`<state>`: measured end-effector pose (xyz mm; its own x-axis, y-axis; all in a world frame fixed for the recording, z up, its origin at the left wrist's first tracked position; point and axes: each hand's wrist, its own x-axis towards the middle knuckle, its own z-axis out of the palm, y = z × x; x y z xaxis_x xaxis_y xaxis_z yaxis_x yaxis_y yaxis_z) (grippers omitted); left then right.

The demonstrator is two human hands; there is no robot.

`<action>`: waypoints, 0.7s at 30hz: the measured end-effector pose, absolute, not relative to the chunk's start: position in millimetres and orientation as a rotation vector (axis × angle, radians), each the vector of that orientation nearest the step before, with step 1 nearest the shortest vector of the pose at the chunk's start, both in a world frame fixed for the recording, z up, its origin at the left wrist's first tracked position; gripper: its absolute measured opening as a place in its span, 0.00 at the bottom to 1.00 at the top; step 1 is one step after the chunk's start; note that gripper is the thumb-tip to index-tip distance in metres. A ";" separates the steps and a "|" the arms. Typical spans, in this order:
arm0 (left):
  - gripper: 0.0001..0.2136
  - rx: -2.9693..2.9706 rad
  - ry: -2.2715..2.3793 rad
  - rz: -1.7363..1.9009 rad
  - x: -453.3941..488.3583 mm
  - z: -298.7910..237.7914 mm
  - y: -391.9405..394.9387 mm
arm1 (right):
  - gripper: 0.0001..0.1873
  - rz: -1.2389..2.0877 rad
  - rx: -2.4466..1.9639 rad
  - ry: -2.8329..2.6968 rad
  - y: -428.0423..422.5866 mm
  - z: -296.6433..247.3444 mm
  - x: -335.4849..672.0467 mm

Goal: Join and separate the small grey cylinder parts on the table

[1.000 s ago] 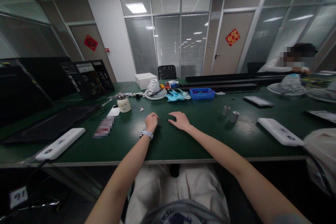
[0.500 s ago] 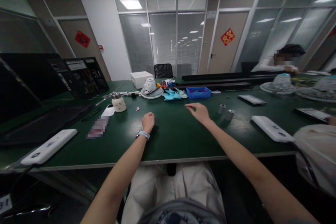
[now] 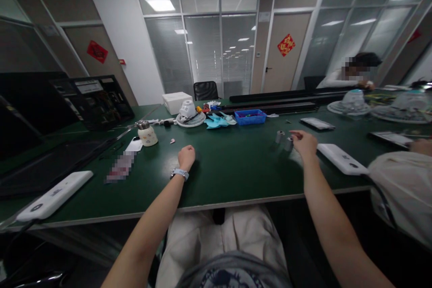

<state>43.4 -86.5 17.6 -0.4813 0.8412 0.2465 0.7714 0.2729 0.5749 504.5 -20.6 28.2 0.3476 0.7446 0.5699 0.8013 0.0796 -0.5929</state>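
Two small silvery metal cylinders stand upright on the green table (image 3: 229, 166). My right hand (image 3: 305, 144) is at the right side of the nearer metal cylinder (image 3: 288, 144), fingers stretched to the left and apart from the thumb. Whether the fingertips touch it I cannot tell. The other metal cylinder (image 3: 279, 137) is just beyond, to the left. On the table to the left, my left hand (image 3: 186, 158) rests closed in a fist, with nothing showing in it. A pink bit (image 3: 173, 141) lies past that fist.
Farther back are a fan part with white grille (image 3: 191, 119), light-blue fan blades (image 3: 218, 120) and a blue tray (image 3: 250, 117). A patterned bottle (image 3: 147, 135) stands left. White devices lie at left (image 3: 56, 194) and right (image 3: 342, 159). Another person (image 3: 357, 72) sits far right.
My right hand has moved right, from bare table to the nearer metal cylinder. My left fist stays in place. The view has shifted slightly to the right.
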 end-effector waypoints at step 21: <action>0.13 1.557 2.447 0.955 44.4 18.8 -85.4 | 0.23 -0.190 -1.780 -1.409 -25.6 37.4 492.1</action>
<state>44.4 -85.4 18.8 -0.4773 0.8431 0.2477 0.7879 0.2858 0.5454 492.1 -25.6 37.4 0.3576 0.7339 0.5775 0.8606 -0.0189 -0.5089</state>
